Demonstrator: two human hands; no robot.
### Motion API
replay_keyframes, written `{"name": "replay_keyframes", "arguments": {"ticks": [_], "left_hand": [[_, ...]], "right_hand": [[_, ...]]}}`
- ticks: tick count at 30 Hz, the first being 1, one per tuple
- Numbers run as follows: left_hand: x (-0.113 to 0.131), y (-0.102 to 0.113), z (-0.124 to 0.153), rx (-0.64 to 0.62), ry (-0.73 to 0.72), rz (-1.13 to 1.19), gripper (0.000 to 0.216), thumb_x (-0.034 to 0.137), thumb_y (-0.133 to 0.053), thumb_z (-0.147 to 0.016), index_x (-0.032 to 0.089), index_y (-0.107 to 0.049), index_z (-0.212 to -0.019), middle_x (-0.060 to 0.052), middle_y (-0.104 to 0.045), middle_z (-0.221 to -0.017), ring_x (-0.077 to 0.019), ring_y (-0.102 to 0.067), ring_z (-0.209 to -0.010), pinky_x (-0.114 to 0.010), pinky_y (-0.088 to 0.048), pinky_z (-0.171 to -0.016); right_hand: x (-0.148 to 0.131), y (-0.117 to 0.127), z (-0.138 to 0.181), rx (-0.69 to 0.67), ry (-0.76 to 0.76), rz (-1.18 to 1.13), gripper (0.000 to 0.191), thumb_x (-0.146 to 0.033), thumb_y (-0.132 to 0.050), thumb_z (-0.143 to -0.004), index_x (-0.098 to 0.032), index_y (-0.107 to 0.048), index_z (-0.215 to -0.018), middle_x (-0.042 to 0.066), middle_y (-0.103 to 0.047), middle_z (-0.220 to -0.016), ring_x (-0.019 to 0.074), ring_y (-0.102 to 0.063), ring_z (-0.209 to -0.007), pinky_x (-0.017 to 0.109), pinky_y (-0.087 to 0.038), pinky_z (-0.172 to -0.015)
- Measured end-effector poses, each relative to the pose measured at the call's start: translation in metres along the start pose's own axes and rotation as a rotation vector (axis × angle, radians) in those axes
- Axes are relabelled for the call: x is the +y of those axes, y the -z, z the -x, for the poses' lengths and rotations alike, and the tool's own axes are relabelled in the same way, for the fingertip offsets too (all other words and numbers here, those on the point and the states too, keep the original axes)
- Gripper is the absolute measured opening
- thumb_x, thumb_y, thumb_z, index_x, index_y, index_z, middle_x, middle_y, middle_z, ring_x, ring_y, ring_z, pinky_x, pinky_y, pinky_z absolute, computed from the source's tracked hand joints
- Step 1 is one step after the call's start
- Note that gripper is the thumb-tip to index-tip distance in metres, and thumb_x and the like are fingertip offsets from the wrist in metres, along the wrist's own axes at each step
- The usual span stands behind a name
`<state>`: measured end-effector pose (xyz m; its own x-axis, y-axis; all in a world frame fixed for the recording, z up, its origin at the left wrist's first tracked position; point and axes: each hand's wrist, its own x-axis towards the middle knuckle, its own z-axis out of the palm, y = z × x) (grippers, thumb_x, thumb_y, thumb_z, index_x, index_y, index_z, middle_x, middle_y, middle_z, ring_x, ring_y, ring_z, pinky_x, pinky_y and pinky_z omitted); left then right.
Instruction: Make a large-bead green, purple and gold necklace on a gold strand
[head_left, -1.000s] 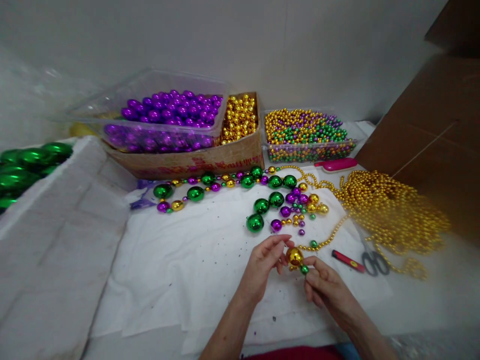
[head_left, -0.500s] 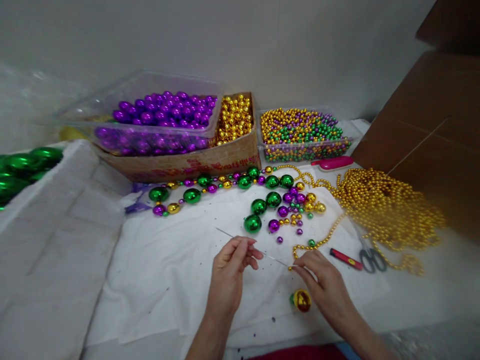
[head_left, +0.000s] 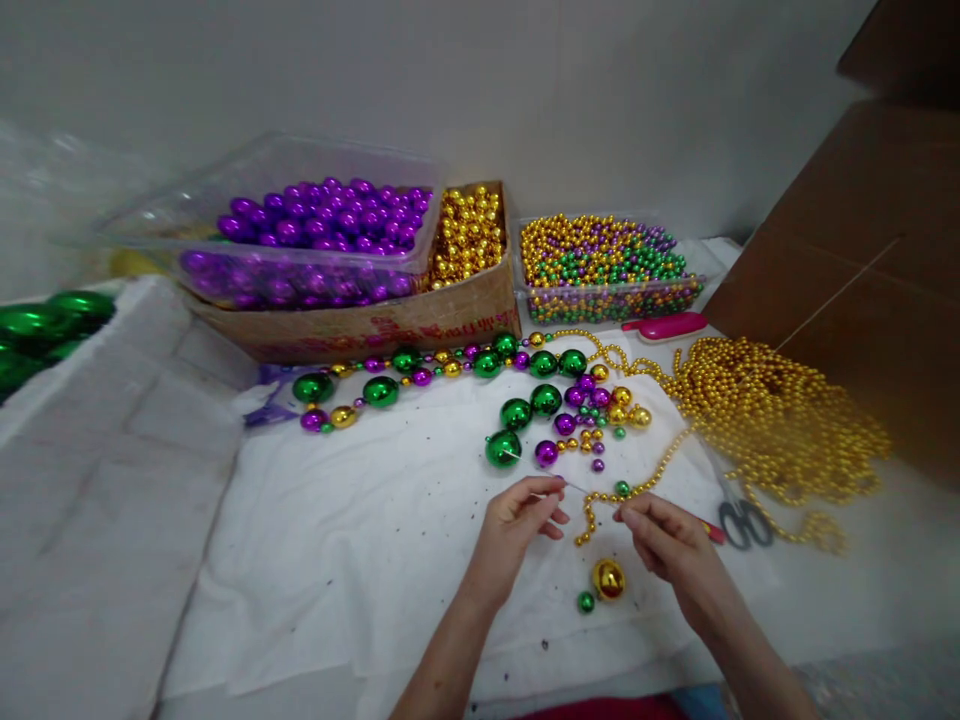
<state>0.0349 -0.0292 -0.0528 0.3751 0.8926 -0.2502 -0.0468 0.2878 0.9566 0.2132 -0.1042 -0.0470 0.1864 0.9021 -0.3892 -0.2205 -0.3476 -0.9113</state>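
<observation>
My left hand [head_left: 525,515] pinches a long thin needle [head_left: 582,488], whose pale tip sticks out past the fingers over a large green bead. Closed at the needle's other end are the fingers of my right hand [head_left: 664,535]; any thread there is too fine to make out. Between and below the hands, a gold bead [head_left: 608,579] and a small green bead [head_left: 586,602] lie on the white cloth [head_left: 360,560]. A gold bead chain [head_left: 664,460] ends just left of my right fingertips. Loose purple beads [head_left: 546,453] and green beads [head_left: 516,413] are grouped beyond my left hand.
A strung multicoloured garland [head_left: 381,391] lies before a cardboard box [head_left: 337,335] and a tub of purple beads [head_left: 300,262]. Small mixed beads fill another tub [head_left: 615,290]. At right are piled gold chains [head_left: 772,420], scissors [head_left: 742,525], a partly hidden red lighter [head_left: 712,530] and a pink-handled tool [head_left: 671,326].
Both hands have moved right with the needle, the left one farther. My right hand now covers most of the lighter. The gold bead and small green bead below have shifted and sit apart.
</observation>
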Motion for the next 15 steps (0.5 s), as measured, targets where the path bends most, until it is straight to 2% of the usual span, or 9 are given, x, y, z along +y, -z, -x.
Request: {"name": "replay_keyframes", "arguments": {"ticks": [3,5,7,9,12,15], "left_hand": [[-0.017,-0.003,-0.009,0.057,-0.207,-0.440,0.020,0.021,-0.051,-0.084,0.018,-0.066,-0.097,-0.008,-0.060,-0.104,-0.0187,-0.060,-0.086,-0.032,-0.051,-0.075],[-0.028,-0.008,-0.014,0.083,-0.336,-0.696,0.026,0.016,-0.046,-0.085,0.020,-0.064,-0.103,-0.008,-0.057,-0.112,-0.0206,-0.057,-0.098,-0.037,-0.047,-0.087],[-0.037,-0.012,-0.019,0.084,-0.388,-0.858,0.030,0.013,-0.044,-0.085,0.021,-0.061,-0.109,-0.008,-0.055,-0.116,-0.0216,-0.056,-0.101,-0.038,-0.046,-0.089],[-0.042,-0.015,-0.023,0.083,-0.392,-0.906,0.030,0.013,-0.044,-0.084,0.021,-0.061,-0.108,-0.009,-0.055,-0.113,-0.0220,-0.057,-0.098,-0.039,-0.047,-0.086],[-0.041,-0.013,-0.024,0.103,-0.309,-0.695,0.021,0.017,-0.050,-0.083,0.019,-0.065,-0.098,-0.008,-0.060,-0.101,-0.0215,-0.058,-0.092,-0.036,-0.047,-0.083],[-0.032,-0.005,-0.019,0.127,-0.029,-0.128,0.020,0.026,-0.058,-0.081,0.016,-0.064,-0.097,-0.008,-0.063,-0.092,-0.0163,-0.060,-0.075,-0.027,-0.049,-0.065]], "right_hand": [[-0.010,0.012,0.002,-0.055,-0.021,-0.196,0.023,-0.039,-0.059,-0.083,-0.016,-0.060,-0.089,-0.005,-0.046,-0.051,0.0035,-0.026,-0.038,0.019,-0.013,-0.038],[-0.026,0.017,0.007,-0.122,-0.007,-0.285,0.020,-0.035,-0.056,-0.085,-0.018,-0.059,-0.095,-0.002,-0.054,-0.056,0.0035,-0.028,-0.036,0.019,-0.014,-0.038],[-0.047,0.021,0.013,-0.131,0.027,-0.305,0.018,-0.033,-0.056,-0.086,-0.021,-0.058,-0.098,-0.001,-0.057,-0.058,0.0041,-0.028,-0.035,0.020,-0.014,-0.037],[-0.067,0.024,0.019,-0.077,0.084,-0.281,0.020,-0.035,-0.058,-0.084,-0.024,-0.057,-0.101,-0.001,-0.058,-0.057,0.0053,-0.025,-0.035,0.021,-0.013,-0.037],[-0.074,0.027,0.019,-0.016,0.116,-0.123,0.027,-0.040,-0.059,-0.082,-0.025,-0.056,-0.105,0.000,-0.062,-0.060,0.0071,-0.021,-0.038,0.023,-0.010,-0.038],[-0.052,0.028,0.013,-0.064,0.043,0.144,0.033,-0.043,-0.055,-0.084,-0.021,-0.057,-0.107,0.003,-0.065,-0.062,0.0076,-0.022,-0.039,0.023,-0.008,-0.041]]}}
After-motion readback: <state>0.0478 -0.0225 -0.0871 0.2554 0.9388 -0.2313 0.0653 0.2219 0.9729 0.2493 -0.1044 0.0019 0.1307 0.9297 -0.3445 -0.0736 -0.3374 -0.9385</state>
